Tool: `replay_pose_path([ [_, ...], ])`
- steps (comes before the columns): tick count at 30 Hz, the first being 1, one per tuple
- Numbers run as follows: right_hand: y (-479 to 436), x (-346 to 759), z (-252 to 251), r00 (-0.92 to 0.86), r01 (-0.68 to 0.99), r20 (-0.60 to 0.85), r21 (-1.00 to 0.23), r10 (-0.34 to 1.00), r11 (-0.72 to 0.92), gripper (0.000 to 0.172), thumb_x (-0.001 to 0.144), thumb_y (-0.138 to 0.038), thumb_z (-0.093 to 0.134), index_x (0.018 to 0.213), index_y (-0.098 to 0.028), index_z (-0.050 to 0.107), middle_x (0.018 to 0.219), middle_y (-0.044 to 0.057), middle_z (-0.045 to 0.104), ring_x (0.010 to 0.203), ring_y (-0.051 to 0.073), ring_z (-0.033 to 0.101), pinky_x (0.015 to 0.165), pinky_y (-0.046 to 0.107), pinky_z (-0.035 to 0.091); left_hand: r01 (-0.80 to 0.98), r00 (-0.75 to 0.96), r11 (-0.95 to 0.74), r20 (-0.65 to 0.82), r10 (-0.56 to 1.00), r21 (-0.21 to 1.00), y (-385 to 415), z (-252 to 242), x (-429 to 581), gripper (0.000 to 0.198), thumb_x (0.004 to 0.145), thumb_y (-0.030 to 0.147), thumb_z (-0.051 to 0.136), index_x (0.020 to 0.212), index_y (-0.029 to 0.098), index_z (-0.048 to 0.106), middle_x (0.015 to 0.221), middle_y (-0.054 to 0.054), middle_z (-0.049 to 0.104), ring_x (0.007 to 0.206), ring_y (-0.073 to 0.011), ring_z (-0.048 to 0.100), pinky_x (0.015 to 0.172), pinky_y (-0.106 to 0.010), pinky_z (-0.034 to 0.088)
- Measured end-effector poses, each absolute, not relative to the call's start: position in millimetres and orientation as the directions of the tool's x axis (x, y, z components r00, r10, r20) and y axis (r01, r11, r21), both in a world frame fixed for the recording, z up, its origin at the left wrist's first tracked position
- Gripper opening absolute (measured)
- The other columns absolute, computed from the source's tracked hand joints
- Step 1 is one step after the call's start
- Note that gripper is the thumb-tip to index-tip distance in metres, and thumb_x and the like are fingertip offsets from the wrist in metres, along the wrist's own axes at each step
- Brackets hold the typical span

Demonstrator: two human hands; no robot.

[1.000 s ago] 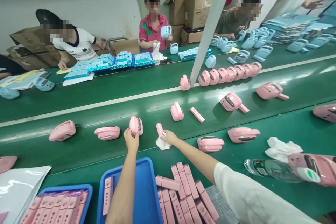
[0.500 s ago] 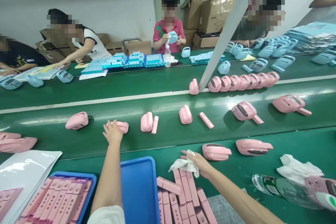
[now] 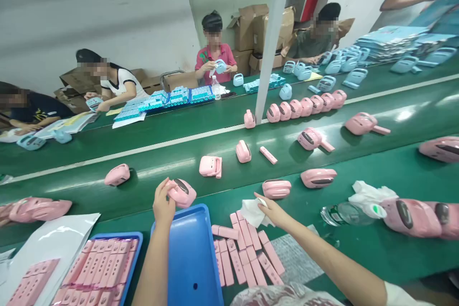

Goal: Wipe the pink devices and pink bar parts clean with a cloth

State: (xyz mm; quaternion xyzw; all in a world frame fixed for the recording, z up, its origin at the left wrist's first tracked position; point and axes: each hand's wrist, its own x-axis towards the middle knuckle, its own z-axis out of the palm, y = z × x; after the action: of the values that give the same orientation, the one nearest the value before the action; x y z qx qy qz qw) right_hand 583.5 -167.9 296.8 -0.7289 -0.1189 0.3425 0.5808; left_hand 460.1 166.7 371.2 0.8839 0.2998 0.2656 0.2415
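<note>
My left hand grips a rounded pink plastic housing with a dark oval window, raised just above the far end of a blue tray. Between the fingers of my right hand is a white cloth, hanging over the far ends of several pink bar-shaped pieces. These bars lie loosely right of the tray. Just beyond the cloth rests another pink housing on the green surface.
A second blue tray with pink bars sits at left, beside white sheets. At right lie a plastic bottle and a crumpled cloth. More pink housings dot the green belt. Co-workers sit across, behind a white post.
My left hand has lifted a pink housing off the belt and brought it nearer, over the tray. My right hand still holds the cloth above the bars. The camera view has shifted.
</note>
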Motion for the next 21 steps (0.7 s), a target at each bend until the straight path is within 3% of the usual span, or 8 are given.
replay_pose_path([
  [3, -151.7, 568.0, 315.6, 0.734, -0.262, -0.309, -0.95, 0.604, -0.168, 0.066, 0.065, -0.062, 0.063, 0.114, -0.018, 0.064, 0.129, 0.012, 0.057, 0.123, 0.03, 0.049, 0.109, 0.047, 0.027, 0.21, 0.747, -0.748, 0.39, 0.539, 0.63, 122.4, 383.5, 448.0, 0.027, 0.069, 0.011, 0.044, 0.083, 0.022, 0.064, 0.119, -0.006, 0.058, 0.115, -0.023, 0.052, 0.101, -0.041, 0.04],
  [6, -136.5, 546.5, 336.3, 0.722, -0.379, -0.294, -0.925, 0.626, 0.003, 0.06, 0.063, -0.062, 0.066, 0.106, -0.02, 0.066, 0.122, 0.01, 0.062, 0.117, 0.028, 0.053, 0.105, 0.045, 0.033, 0.021, 0.798, -0.684, 0.4, 0.451, 0.729, 74.5, 391.2, 440.0, 0.023, 0.071, 0.017, 0.049, 0.08, 0.024, 0.069, 0.117, -0.007, 0.06, 0.112, -0.0253, 0.054, 0.098, -0.045, 0.043],
  [10, -130.2, 514.8, 354.8, 0.516, -0.726, -0.372, -0.668, 0.772, 0.163, 0.062, 0.06, -0.065, 0.068, 0.102, -0.018, 0.065, 0.104, 0.008, 0.069, 0.101, 0.025, 0.062, 0.09, 0.039, 0.045, -0.1, 0.841, -0.481, 0.332, 0.426, 0.871, 21.4, 402.3, 435.2, 0.013, 0.074, 0.026, 0.058, 0.075, 0.025, 0.072, 0.111, -0.008, 0.062, 0.106, -0.0258, 0.058, 0.093, -0.044, 0.047],
  [12, -132.8, 502.2, 358.7, 0.445, -0.822, -0.38, -0.533, 0.811, 0.201, 0.061, 0.059, -0.064, 0.07, 0.099, -0.018, 0.064, 0.096, 0.007, 0.071, 0.095, 0.024, 0.064, 0.084, 0.036, 0.047, -0.127, 0.847, -0.38, 0.299, 0.438, 0.916, 4.3, 407.8, 434.1, 0.01, 0.073, 0.029, 0.064, 0.077, 0.025, 0.072, 0.112, -0.008, 0.062, 0.108, -0.0268, 0.058, 0.093, -0.043, 0.047],
  [16, -141.1, 490.6, 360.3, 0.554, -0.814, -0.38, -0.434, 0.741, 0.386, 0.063, 0.049, -0.061, 0.078, 0.092, -0.018, 0.064, 0.087, 0.004, 0.071, 0.089, 0.021, 0.065, 0.084, 0.031, 0.046, -0.087, 0.869, -0.135, 0.141, 0.475, 0.987, -16.8, 407.9, 430.1, 0.04, 0.066, 0.031, 0.072, 0.105, 0.025, 0.066, 0.123, -0.01, 0.058, 0.115, -0.0285, 0.054, 0.096, -0.042, 0.045],
  [18, -145.9, 490.9, 360.5, 0.603, -0.79, -0.399, -0.42, 0.69, 0.447, 0.066, 0.045, -0.064, 0.078, 0.09, -0.018, 0.063, 0.084, 0.004, 0.071, 0.087, 0.02, 0.065, 0.085, 0.031, 0.046, -0.063, 0.835, -0.005, 0.055, 0.548, 0.998, -27.7, 400.2, 425.2, 0.046, 0.071, 0.039, 0.068, 0.114, 0.023, 0.059, 0.123, -0.01, 0.058, 0.116, -0.0271, 0.054, 0.099, -0.042, 0.042],
  [21, -156.3, 493.5, 361.4, 0.713, -0.691, -0.372, -0.519, 0.595, 0.504, 0.069, 0.049, -0.066, 0.075, 0.094, -0.017, 0.06, 0.088, 0.005, 0.07, 0.089, 0.021, 0.064, 0.086, 0.033, 0.047, -0.03, 0.777, 0.115, -0.049, 0.627, 0.993, -51.0, 385.2, 415.7, 0.053, 0.073, 0.054, 0.059, 0.116, 0.023, 0.053, 0.123, -0.012, 0.057, 0.117, -0.0279, 0.053, 0.097, -0.043, 0.043],
])
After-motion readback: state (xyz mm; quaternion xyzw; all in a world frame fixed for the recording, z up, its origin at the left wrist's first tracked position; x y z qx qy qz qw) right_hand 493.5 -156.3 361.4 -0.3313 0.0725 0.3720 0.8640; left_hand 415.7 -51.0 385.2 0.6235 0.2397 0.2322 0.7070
